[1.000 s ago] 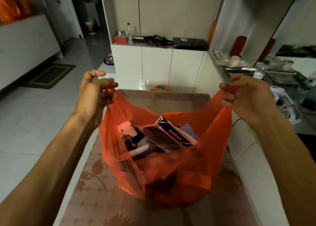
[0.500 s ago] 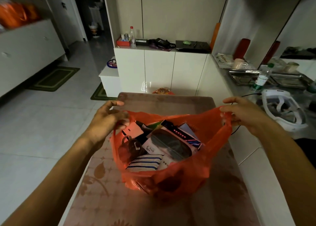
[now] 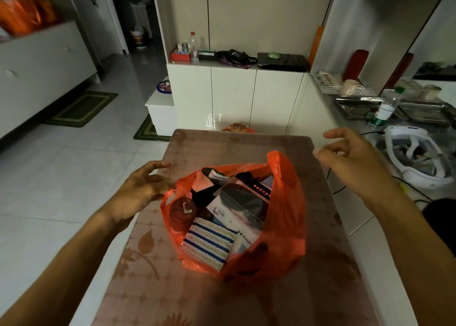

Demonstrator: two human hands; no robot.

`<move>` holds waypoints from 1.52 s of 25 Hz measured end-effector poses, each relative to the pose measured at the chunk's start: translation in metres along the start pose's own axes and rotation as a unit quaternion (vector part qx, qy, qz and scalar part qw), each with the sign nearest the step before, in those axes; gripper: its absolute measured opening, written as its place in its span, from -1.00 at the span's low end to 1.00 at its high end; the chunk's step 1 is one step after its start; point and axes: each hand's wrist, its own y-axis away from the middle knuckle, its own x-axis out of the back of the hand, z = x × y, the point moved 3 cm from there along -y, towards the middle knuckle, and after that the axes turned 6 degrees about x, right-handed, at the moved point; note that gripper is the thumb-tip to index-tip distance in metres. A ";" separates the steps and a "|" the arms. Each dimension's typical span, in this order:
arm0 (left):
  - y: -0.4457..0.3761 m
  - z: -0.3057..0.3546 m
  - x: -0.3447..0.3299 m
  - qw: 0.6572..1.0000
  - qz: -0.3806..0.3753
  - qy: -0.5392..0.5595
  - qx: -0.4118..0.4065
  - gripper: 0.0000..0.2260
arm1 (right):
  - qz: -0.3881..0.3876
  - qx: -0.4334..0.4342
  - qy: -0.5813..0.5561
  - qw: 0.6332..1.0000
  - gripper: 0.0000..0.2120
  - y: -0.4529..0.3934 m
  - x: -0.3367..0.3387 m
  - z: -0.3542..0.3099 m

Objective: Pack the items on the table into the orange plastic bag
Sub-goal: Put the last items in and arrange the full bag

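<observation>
The orange plastic bag [image 3: 286, 217] stands on the table [image 3: 246, 301], its mouth open and slumped. Inside it lie a blue-and-white striped cloth [image 3: 209, 241], a dark round-lidded jar [image 3: 182, 211], a white packet with a dark pouch [image 3: 241, 202] and other small packs. My left hand [image 3: 145, 187] hovers just left of the bag with loose fingers, holding nothing; whether it touches the bag's edge is unclear. My right hand [image 3: 350, 157] is raised to the right of the bag, clear of it, fingers relaxed and spread.
A white cabinet [image 3: 234, 96] with a bottle and cables on top stands beyond the table. On the right a counter carries a white headset [image 3: 414, 157], a plastic bottle [image 3: 385, 108] and metal trays. Tiled floor lies to the left.
Both hands have let go of the bag's handles and moved apart. The bag, held up a second ago, has sunk onto the table and its rim has slumped.
</observation>
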 end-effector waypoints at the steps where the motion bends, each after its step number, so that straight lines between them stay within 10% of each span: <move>1: 0.000 -0.001 0.000 1.000 0.002 0.011 0.001 -0.47 | 0.022 0.027 0.027 0.999 -0.69 0.006 -0.003 -0.006; 4: 0.006 0.008 -0.005 0.994 0.006 0.106 -0.001 -0.52 | -0.012 0.163 0.104 0.981 -0.59 0.033 -0.041 -0.017; 8: 0.004 0.060 -0.023 0.989 -0.054 0.137 -0.005 -0.67 | -0.131 0.073 0.271 0.951 -0.18 0.034 -0.102 0.033; 14: -0.012 0.117 -0.070 0.983 -0.064 0.124 -0.118 -0.80 | 0.071 -0.037 0.069 0.994 -0.81 0.007 -0.061 0.066; 33: -0.051 -0.016 -0.009 0.994 0.084 0.047 0.052 -0.52 | 0.034 -0.064 -0.027 0.997 -0.90 -0.003 -0.060 0.065; 38: -0.034 0.046 -0.017 0.983 0.056 0.161 -0.072 -0.66 | 0.237 0.147 0.063 0.958 -0.82 0.025 -0.077 0.025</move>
